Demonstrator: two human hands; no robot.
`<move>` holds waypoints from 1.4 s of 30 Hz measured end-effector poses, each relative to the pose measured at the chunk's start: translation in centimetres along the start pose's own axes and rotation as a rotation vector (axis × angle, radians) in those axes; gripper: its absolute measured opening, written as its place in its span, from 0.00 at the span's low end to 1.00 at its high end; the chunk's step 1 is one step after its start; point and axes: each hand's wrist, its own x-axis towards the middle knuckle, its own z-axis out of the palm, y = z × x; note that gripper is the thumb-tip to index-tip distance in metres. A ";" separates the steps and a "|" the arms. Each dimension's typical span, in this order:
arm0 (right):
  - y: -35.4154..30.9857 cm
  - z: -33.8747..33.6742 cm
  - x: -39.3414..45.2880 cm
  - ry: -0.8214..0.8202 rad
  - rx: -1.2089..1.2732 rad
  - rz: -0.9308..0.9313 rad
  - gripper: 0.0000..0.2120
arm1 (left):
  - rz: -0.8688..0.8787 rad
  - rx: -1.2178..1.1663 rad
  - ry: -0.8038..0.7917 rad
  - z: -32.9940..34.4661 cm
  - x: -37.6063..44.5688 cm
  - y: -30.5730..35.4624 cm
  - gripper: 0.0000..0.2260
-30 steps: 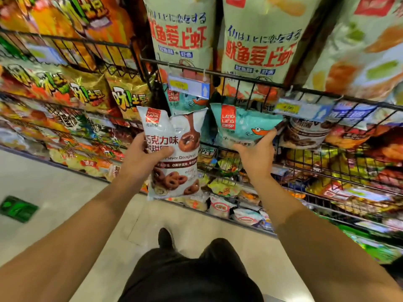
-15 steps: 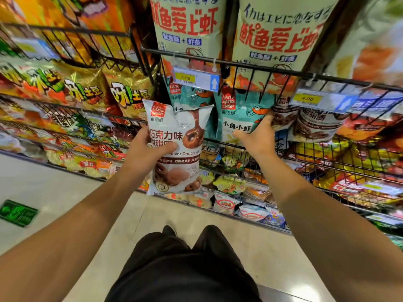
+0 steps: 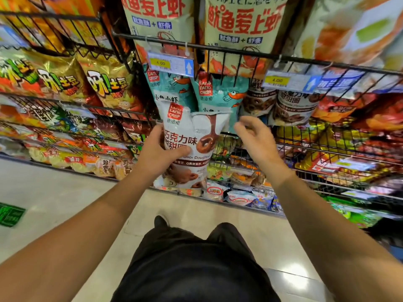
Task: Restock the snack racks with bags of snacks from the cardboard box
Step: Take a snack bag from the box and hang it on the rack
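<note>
My left hand (image 3: 158, 153) grips a white chocolate-doughnut snack bag (image 3: 192, 140) by its left side and holds it upright in front of the wire rack (image 3: 239, 50). Just right of the bag, my right hand (image 3: 254, 136) hovers with loosely curled fingers and holds nothing. Behind the bag, two teal shrimp-snack bags (image 3: 218, 94) stand on the middle shelf. More doughnut bags (image 3: 290, 105) of the same kind stand to their right. The cardboard box is not in view.
Tall green squid-and-shrimp bags (image 3: 242, 25) fill the top shelf. Gold potato-snack bags (image 3: 104, 83) fill the rack on the left. Price tags (image 3: 170, 63) hang from the rail. Small packs (image 3: 237, 197) line the lowest shelf above the tiled floor (image 3: 54, 199).
My right hand has let go of the teal bag on the shelf and drawn back beside the doughnut bag. My left hand has carried the doughnut bag rightward toward the middle shelf.
</note>
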 end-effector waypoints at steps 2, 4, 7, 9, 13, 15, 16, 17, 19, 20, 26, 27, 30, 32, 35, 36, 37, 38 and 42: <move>0.6 -0.6 -2.0 -0.138 0.063 0.017 0.23 | 0.047 0.059 -0.071 2.9 -0.2 0.5 0.37; 1.1 -1.6 -3.0 -0.140 0.110 0.013 0.25 | 0.102 0.126 -0.133 5.9 -0.3 1.4 0.38; 1.5 -4.2 -3.6 0.022 0.148 -0.006 0.28 | 0.145 0.204 -0.222 9.6 0.2 2.9 0.40; 1.8 -6.5 -4.0 0.141 0.121 -0.030 0.30 | 0.178 0.264 -0.311 11.2 0.9 3.8 0.44; 1.4 -10.6 -5.7 0.335 0.085 -0.115 0.36 | 0.228 0.530 -0.424 12.9 2.2 4.1 0.45; 1.0 -12.0 -6.4 0.391 0.087 -0.184 0.36 | 0.276 0.714 -0.405 13.4 3.2 3.2 0.44; 0.8 -12.5 -6.5 0.411 0.082 -0.215 0.36 | 0.284 0.807 -0.406 13.5 3.8 2.5 0.43; 0.6 -12.7 -6.5 0.425 0.076 -0.238 0.37 | 0.273 0.889 -0.411 13.5 4.5 1.8 0.43; 0.3 -12.6 -6.4 0.432 0.061 -0.276 0.38 | 0.222 1.000 -0.417 13.4 5.4 0.7 0.44; 0.2 -12.4 -6.3 0.435 0.060 -0.295 0.39 | 0.209 1.035 -0.415 13.3 5.7 0.2 0.44; 1.7 -10.6 -4.7 0.392 0.092 -0.284 0.39 | 0.202 1.132 -0.363 13.3 5.4 -0.1 0.43; 2.3 -10.3 -4.4 0.386 0.105 -0.268 0.39 | 0.198 1.149 -0.363 13.4 5.3 0.1 0.43; 3.3 -10.0 -3.0 0.368 0.126 -0.236 0.37 | 0.186 1.226 -0.362 13.6 4.8 0.2 0.43; 3.5 -10.2 -1.9 0.332 0.115 -0.234 0.35 | 0.151 1.248 -0.349 13.9 4.5 0.0 0.43; 4.6 -10.1 -0.9 0.330 0.093 -0.231 0.37 | 0.133 1.237 -0.338 14.2 4.2 -0.2 0.42; 5.1 -9.9 -0.8 0.337 0.085 -0.231 0.37 | 0.131 1.235 -0.340 14.1 4.2 -0.2 0.42; 5.6 -9.7 -0.6 0.346 0.076 -0.231 0.36 | 0.129 1.233 -0.344 14.0 4.2 -0.2 0.42; 6.0 -9.5 -0.5 0.348 0.072 -0.231 0.36 | 0.129 1.231 -0.345 14.0 4.2 -0.2 0.42; 6.1 -9.1 1.3 0.317 0.062 -0.198 0.36 | 0.125 1.215 -0.359 13.9 4.2 0.2 0.42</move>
